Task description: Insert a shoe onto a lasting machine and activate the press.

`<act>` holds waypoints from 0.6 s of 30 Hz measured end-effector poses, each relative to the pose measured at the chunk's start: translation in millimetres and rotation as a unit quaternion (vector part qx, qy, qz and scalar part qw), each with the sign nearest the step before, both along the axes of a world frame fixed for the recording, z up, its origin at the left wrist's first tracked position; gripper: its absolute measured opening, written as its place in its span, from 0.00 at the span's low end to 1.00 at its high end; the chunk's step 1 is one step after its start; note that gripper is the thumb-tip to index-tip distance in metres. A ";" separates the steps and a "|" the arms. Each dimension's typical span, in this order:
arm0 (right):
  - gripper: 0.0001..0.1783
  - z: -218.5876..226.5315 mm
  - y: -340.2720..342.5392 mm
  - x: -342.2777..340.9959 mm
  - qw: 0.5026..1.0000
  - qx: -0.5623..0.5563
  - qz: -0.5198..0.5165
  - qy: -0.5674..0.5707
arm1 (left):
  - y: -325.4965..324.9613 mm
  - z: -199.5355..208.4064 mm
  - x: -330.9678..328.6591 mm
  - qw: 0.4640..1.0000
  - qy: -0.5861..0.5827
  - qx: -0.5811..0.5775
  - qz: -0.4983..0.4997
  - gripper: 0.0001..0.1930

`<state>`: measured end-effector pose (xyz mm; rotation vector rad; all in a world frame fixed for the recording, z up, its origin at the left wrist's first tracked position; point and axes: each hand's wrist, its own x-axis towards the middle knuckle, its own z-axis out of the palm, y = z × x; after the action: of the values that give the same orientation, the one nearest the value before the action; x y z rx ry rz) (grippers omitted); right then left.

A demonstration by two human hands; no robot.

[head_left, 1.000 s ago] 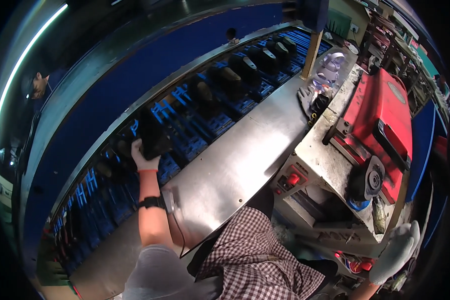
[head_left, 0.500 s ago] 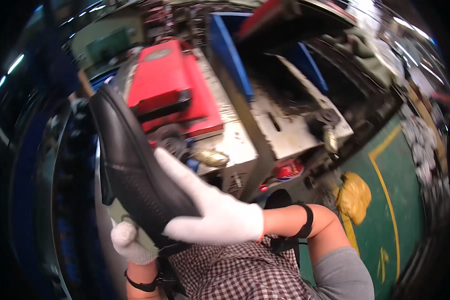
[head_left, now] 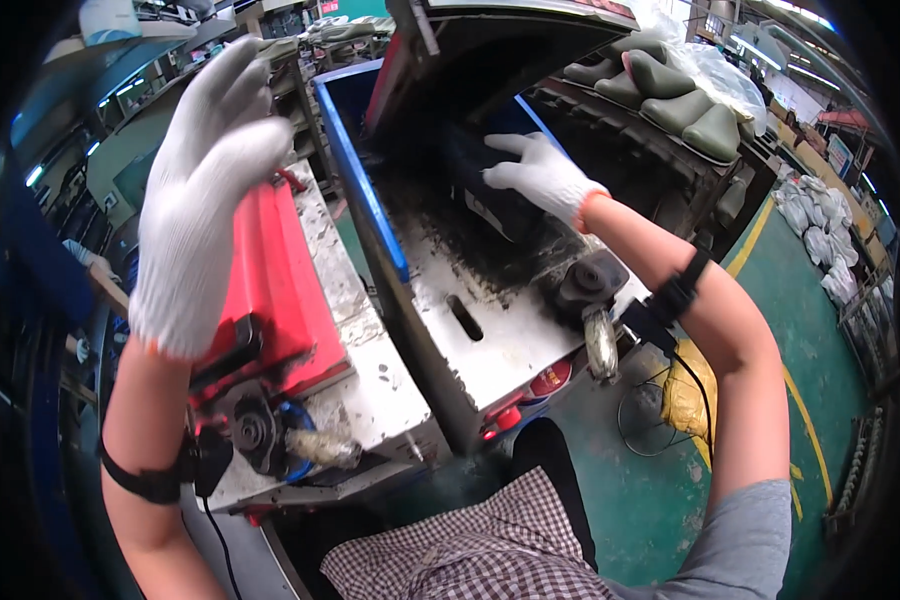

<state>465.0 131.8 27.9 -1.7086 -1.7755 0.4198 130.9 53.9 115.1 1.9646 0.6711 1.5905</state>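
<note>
Bright overhead light, fisheye-bent dark rim, slight blur

Clear plastic bag (head_left: 715,75), upper right, holding green moulded forms. White filled sacks (head_left: 805,215), stacked along the green floor at the right edge. Small blue-and-red wall sign (head_left: 838,155), just above the sacks.

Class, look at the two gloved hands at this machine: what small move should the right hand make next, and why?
Probably a short pull back toward the body. The right hand lies with fingers spread on a dark object deep under the machine's raised lid, so it has to clear that opening. The left hand is raised, open and empty, in front of the red machine, so it gives no help there.
</note>
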 end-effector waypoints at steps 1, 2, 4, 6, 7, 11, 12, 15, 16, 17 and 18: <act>0.42 -8.2 16.5 5.1 1.000 0.008 0.001 -0.025 | 16.8 11.1 13.8 0.999 0.027 0.022 0.014 0.40; 0.43 -16.9 30.9 8.2 0.998 0.007 -0.018 -0.057 | 32.9 22.8 27.4 0.999 0.042 0.018 0.002 0.37; 0.44 -32.8 50.8 11.9 0.982 -0.019 0.016 -0.185 | 55.6 41.3 52.4 0.992 0.073 0.083 0.057 0.34; 0.48 -43.6 59.5 15.0 0.967 -0.073 0.065 -0.236 | 65.3 43.2 75.4 0.995 0.029 0.089 0.016 0.38; 0.49 -46.9 61.0 17.2 0.968 -0.077 0.077 -0.227 | 72.8 56.3 83.0 0.993 0.051 0.109 0.000 0.38; 0.52 -52.3 57.5 28.3 0.968 -0.092 0.095 -0.212 | 88.7 92.9 108.8 0.975 0.164 0.127 0.083 0.36; 0.52 -52.7 55.9 30.5 0.966 -0.098 0.099 -0.218 | 94.4 104.8 115.1 0.967 0.193 0.125 0.105 0.35; 0.52 -51.3 52.1 33.5 0.965 -0.094 0.112 -0.217 | 116.8 133.7 152.1 0.968 0.222 0.087 0.077 0.31; 0.52 -49.4 50.6 34.0 0.966 -0.096 0.112 -0.211 | 120.8 139.5 155.2 0.945 0.302 0.101 0.076 0.30; 0.52 -46.2 49.0 34.8 0.967 -0.098 0.114 -0.206 | 123.2 148.4 160.0 0.914 0.381 0.115 0.077 0.29; 0.52 -42.1 46.1 35.8 0.967 -0.107 0.110 -0.204 | 130.2 149.5 171.3 0.912 0.388 0.111 0.065 0.26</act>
<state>500.8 177.9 -14.2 -1.8516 -2.3046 0.3848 302.2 184.1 264.6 2.7965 0.9573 0.9257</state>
